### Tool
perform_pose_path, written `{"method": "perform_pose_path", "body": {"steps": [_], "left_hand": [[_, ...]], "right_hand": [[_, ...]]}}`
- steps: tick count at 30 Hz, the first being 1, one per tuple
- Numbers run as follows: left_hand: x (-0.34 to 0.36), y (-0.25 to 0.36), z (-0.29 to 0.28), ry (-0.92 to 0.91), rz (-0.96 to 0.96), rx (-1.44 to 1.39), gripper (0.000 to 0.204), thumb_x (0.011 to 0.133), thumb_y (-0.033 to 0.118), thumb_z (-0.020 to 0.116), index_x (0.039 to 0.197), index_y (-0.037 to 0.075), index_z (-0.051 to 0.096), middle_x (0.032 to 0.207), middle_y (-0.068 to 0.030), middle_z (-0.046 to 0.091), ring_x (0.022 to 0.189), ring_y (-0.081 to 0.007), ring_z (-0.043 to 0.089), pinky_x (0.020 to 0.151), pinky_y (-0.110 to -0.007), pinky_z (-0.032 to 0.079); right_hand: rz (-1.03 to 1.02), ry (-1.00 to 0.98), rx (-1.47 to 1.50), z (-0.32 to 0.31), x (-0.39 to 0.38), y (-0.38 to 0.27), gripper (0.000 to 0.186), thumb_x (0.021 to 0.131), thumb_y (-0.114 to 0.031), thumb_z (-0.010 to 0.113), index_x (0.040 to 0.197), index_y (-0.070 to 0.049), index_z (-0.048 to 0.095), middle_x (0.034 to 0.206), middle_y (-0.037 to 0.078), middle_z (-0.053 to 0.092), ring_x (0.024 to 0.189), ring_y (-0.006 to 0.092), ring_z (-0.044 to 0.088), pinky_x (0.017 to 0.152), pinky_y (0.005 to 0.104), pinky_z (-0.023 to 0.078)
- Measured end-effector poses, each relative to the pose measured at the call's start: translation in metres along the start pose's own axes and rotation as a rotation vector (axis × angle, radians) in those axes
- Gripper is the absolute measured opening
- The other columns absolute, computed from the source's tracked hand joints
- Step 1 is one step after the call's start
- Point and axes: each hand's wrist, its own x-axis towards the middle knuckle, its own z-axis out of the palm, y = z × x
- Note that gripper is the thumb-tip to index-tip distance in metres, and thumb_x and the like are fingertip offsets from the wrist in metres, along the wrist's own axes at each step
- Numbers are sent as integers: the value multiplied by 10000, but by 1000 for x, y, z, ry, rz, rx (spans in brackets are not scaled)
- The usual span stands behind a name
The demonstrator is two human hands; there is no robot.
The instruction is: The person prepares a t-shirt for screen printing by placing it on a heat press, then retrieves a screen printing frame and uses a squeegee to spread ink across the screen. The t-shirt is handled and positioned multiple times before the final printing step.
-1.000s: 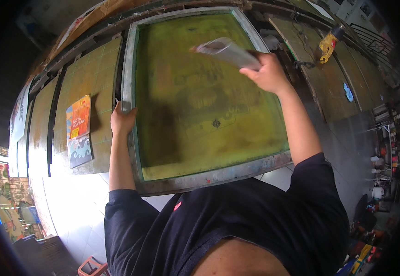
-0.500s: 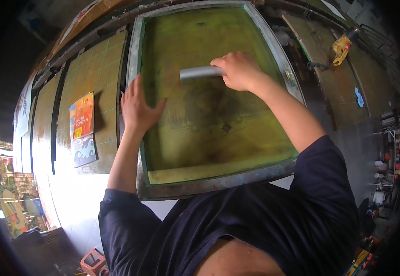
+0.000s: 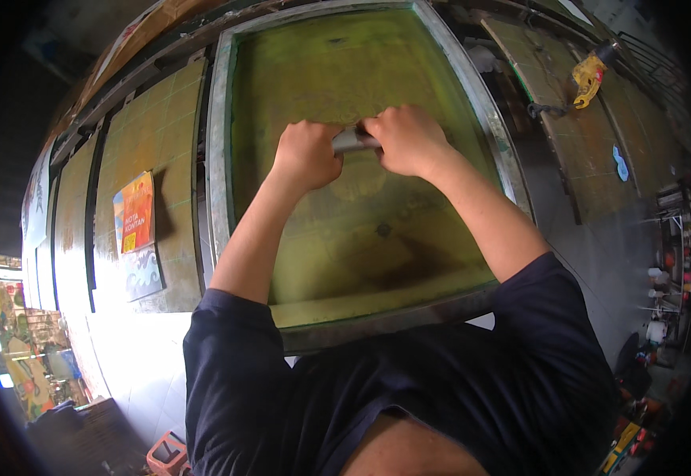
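Note:
A wide printing screen (image 3: 220, 119) lies in front of me, with a pale, worn frame around yellow-green mesh (image 3: 313, 274). Faint dark motifs show in the mesh. Across its middle I hold a silver-grey squeegee (image 3: 352, 141) by its bar-shaped handle. My left hand (image 3: 307, 153) is closed around the left end, and my right hand (image 3: 407, 139) grips the right end, so only a short stretch shows between them. The squeegee's lower edge is hidden, so I cannot tell whether it touches the mesh.
On the left, a board (image 3: 155, 119) with grid lines carries an orange leaflet (image 3: 134, 210) and a wave-patterned one. A yellow heat gun or drill (image 3: 589, 79) and a small blue piece (image 3: 620, 163) lie on the right boards. A reddish stool (image 3: 168, 454) stands lower left.
My left hand has left the screen's left side and moved right to take hold of the squeegee. My right hand has stayed on it, slightly lower in view.

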Motion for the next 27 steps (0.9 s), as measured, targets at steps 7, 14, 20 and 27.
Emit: {"method": "perform_pose_path", "body": {"steps": [7, 14, 20, 27], "left_hand": [[-20, 22, -32, 2, 57, -50, 313, 654, 137, 606, 967, 120, 621, 752, -147, 626, 726, -322, 606, 675, -415, 492], [-119, 66, -18, 44, 185, -148, 205, 631, 61, 571, 830, 28, 530, 750, -124, 584, 721, -280, 605, 596, -359, 505], [-130, 67, -4, 54, 208, -141, 186, 641, 62, 564, 817, 26, 516, 736, -114, 577, 695, -285, 601, 598, -367, 499], [-55, 25, -30, 41, 144, 50, 246, 684, 170, 620, 919, 102, 608, 723, -129, 624, 659, -326, 605, 622, -404, 500]], "right_hand": [[8, -41, 9, -39, -26, -10, 266, 666, -93, 628, 929, -135, 619, 775, 89, 630, 710, 276, 623, 608, 385, 500], [-84, -98, 155, -34, -115, -55, 389, 617, -99, 651, 1003, -83, 610, 860, 59, 629, 704, 253, 620, 621, 371, 499], [-101, -117, 173, -18, -125, -58, 406, 613, -96, 644, 1017, -94, 609, 856, 92, 630, 746, 271, 616, 662, 368, 490], [-1, 82, 117, -31, -54, -31, 279, 686, -53, 588, 950, -137, 624, 797, 85, 634, 738, 269, 625, 645, 384, 510]]}}
